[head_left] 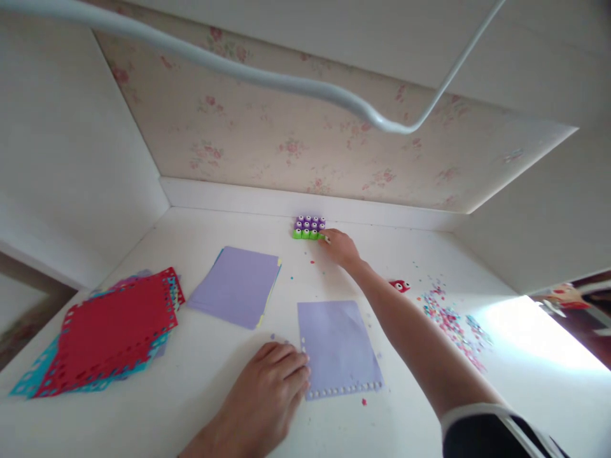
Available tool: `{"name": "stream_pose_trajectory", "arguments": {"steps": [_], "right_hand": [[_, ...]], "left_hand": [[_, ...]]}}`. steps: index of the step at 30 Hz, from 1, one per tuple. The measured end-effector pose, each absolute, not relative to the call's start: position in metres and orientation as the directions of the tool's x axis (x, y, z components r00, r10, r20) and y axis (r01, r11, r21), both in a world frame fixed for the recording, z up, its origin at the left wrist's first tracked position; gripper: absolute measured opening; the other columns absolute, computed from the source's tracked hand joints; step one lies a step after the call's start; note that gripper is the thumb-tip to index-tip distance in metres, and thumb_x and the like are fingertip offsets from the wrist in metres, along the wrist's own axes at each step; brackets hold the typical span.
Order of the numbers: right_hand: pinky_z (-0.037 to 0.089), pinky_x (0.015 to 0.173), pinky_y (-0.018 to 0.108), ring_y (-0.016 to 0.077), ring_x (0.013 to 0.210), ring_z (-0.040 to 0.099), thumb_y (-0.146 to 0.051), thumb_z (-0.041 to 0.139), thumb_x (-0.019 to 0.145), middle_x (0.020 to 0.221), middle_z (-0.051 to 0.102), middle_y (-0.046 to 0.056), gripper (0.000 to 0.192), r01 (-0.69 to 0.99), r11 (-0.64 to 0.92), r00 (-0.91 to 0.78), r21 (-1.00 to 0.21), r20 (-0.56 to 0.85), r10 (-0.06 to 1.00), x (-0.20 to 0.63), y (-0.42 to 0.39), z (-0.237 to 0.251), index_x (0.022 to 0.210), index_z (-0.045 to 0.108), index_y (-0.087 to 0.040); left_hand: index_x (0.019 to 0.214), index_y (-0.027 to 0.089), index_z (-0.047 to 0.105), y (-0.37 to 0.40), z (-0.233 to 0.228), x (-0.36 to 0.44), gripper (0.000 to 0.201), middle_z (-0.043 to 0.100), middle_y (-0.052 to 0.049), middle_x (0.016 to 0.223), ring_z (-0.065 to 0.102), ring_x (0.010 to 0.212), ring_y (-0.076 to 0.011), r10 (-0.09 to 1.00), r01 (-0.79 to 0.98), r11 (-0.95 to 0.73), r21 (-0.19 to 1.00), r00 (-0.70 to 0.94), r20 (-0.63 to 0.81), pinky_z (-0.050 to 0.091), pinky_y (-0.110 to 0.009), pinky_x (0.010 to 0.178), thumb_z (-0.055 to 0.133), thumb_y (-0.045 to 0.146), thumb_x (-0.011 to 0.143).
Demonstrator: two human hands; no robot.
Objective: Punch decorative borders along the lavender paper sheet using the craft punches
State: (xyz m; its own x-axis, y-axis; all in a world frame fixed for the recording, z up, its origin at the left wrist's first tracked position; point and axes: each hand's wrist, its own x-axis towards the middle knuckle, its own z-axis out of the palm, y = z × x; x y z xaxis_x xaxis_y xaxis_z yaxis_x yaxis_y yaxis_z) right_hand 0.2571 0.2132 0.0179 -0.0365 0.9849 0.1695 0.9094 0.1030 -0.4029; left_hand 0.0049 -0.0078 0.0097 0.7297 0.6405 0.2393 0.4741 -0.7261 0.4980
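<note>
At the far side of the white table, my right hand (340, 247) has its fingertips closed around the rightmost small green craft punch, which they partly hide. It belongs to a block of small eye-topped craft punches (309, 225), purple ones behind and green ones in front. A light purple sheet of paper (338, 346) lies in front of me, with holes along its bottom edge and a few on its left edge. My left hand (274, 388) rests there with curled fingers, touching the sheet's lower left edge; its fingertips are partly hidden.
Left of centre lies a stack of purple paper (238, 286) with yellow and blue edges showing. Red and blue punched sheets (117, 324) are piled at far left. A red craft punch (400, 285) lies beyond my right forearm, near scattered paper confetti (449, 321). A white cable (286, 83) hangs across the top.
</note>
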Motion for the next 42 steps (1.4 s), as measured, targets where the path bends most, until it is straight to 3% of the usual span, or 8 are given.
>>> {"name": "stream_pose_trajectory", "arguments": {"steps": [5,9,16,20,24,31,38,42], "right_hand": [[0.048,0.096,0.039,0.024,0.098,0.068,-0.023,0.06,0.086,0.106,0.073,0.009,0.016,0.869,0.087,0.016,-0.488,0.204,0.979,0.259,0.201,0.017,0.095,0.073,-0.019],[0.054,0.091,0.038,0.0214,0.097,0.07,-0.023,0.054,0.089,0.107,0.073,0.008,0.023,0.773,0.156,-0.026,-0.615,0.215,0.976,0.252,0.167,0.022,0.107,0.068,-0.019],[0.056,0.091,0.031,0.0162,0.101,0.071,-0.023,0.061,0.09,0.113,0.073,0.004,0.031,0.453,0.419,-0.51,-0.787,0.157,0.846,0.211,0.063,0.031,0.122,0.063,-0.024],[0.052,0.097,0.035,0.0183,0.112,0.065,-0.019,0.058,0.092,0.122,0.069,0.005,0.046,0.468,0.491,-0.604,-0.735,0.139,0.785,0.204,0.04,0.032,0.137,0.05,-0.027],[0.052,0.094,0.039,0.0218,0.11,0.063,-0.025,0.059,0.094,0.118,0.067,0.008,0.04,0.601,0.465,-0.475,-0.65,0.177,0.862,0.232,0.037,0.03,0.133,0.055,-0.026],[0.046,0.096,0.056,0.036,0.114,0.055,-0.044,0.06,0.092,0.127,0.06,0.014,0.041,0.951,0.191,-0.154,-0.244,0.163,0.975,0.308,0.03,0.004,0.127,0.063,-0.024],[0.046,0.101,0.05,0.0303,0.116,0.057,-0.042,0.058,0.095,0.123,0.064,0.01,0.026,0.902,0.218,-0.147,-0.371,0.211,0.966,0.313,0.025,-0.007,0.11,0.068,-0.023],[0.045,0.102,0.053,0.0324,0.121,0.053,-0.041,0.059,0.094,0.128,0.062,0.012,0.037,0.899,0.204,-0.128,-0.388,0.214,0.968,0.315,0.025,-0.009,0.126,0.062,-0.022]], "left_hand": [[0.104,0.022,0.067,-0.009,0.008,0.009,0.016,0.072,-0.004,0.109,0.063,0.105,-0.0234,0.66,0.48,-0.713,0.511,0.705,0.258,0.049,-0.046,0.096,0.055,0.016,0.095],[0.106,0.022,0.067,-0.01,0.007,0.012,0.019,0.072,-0.005,0.11,0.064,0.104,-0.0237,0.663,0.468,-0.718,0.516,0.684,0.303,0.051,-0.044,0.093,0.054,0.013,0.095],[0.101,0.021,0.057,-0.002,0.006,0.009,0.01,0.066,-0.006,0.096,0.065,0.089,-0.0234,0.84,0.617,-0.542,0.57,0.416,0.348,0.053,-0.041,0.08,0.049,0.017,0.098],[0.109,0.021,0.048,0.007,0.002,0.005,0.015,0.062,-0.008,0.104,0.065,0.095,-0.0241,0.887,0.612,-0.462,0.642,0.31,0.343,0.056,-0.039,0.08,0.054,0.023,0.095],[0.129,0.022,0.044,0.011,-0.003,0.004,0.036,0.062,-0.011,0.118,0.064,0.107,-0.0251,0.886,0.622,-0.462,0.632,0.352,0.302,0.056,-0.042,0.089,0.054,0.021,0.095],[0.122,0.023,0.057,0.015,-0.006,0.009,0.028,0.067,-0.009,0.115,0.065,0.105,-0.0249,0.849,0.639,-0.528,0.56,0.415,0.327,0.055,-0.043,0.093,0.056,0.019,0.095],[0.117,0.025,0.062,0.015,-0.007,0.004,0.024,0.073,-0.003,0.103,0.071,0.088,-0.0174,0.925,0.566,-0.372,0.736,0.297,0.238,0.06,-0.028,0.078,0.06,0.025,0.093],[0.119,0.026,0.061,0.016,-0.009,0.005,0.025,0.073,-0.002,0.109,0.072,0.093,-0.0169,0.936,0.54,-0.327,0.775,0.296,0.189,0.06,-0.028,0.082,0.06,0.027,0.094]]}}
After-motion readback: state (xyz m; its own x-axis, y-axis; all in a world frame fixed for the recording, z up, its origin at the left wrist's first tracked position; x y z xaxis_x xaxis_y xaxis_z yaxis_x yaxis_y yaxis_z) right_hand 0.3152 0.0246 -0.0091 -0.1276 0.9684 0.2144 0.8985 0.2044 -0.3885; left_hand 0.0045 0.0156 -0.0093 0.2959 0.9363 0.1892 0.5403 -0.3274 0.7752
